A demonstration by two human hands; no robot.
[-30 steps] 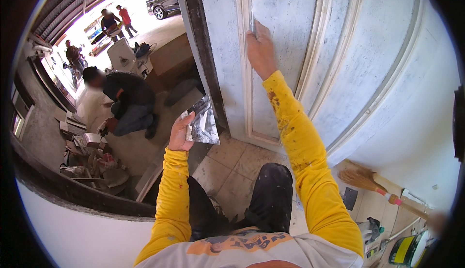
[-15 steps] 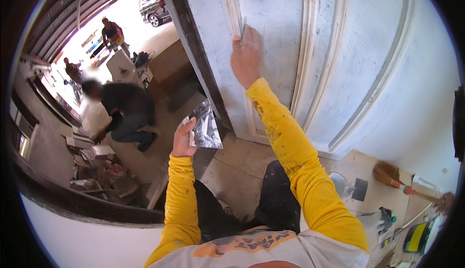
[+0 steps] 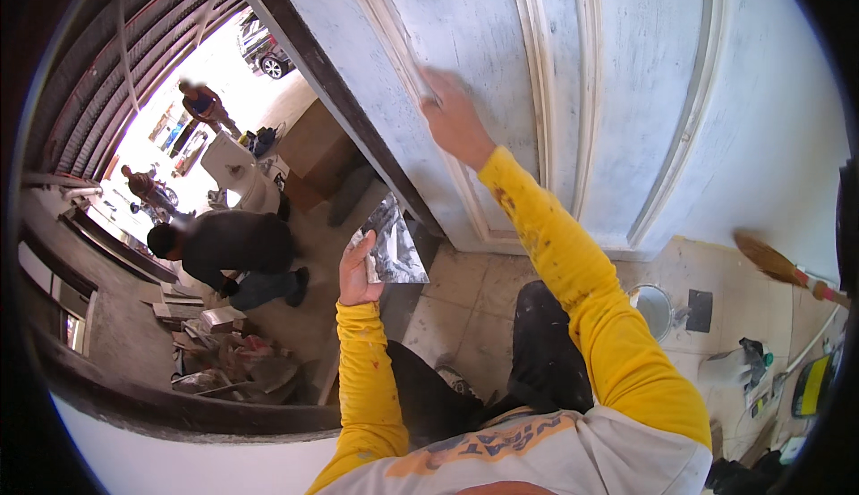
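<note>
My left hand is wrapped round the edge of a shiny metal plate, thumb on top, with whitish smears on its face. My right hand is closed and pressed against a panelled door painted a patchy white. It sits at the long raised moulding on the door's left side. Motion smears the fingertips, and whatever they pinch is too hidden to name. Streaks and dark marks show across the door's surface. Both sleeves are yellow and spotted.
On the tiled floor at right are a round pail, a dark square sheet, a broom and a bottle. Past the dark door frame, a co-worker bends near a rubble pile; other people are farther off.
My right hand has moved down along the moulding, nearer its edge. The whole view has shifted, while my left hand keeps its hold on the plate. The co-worker has changed posture.
</note>
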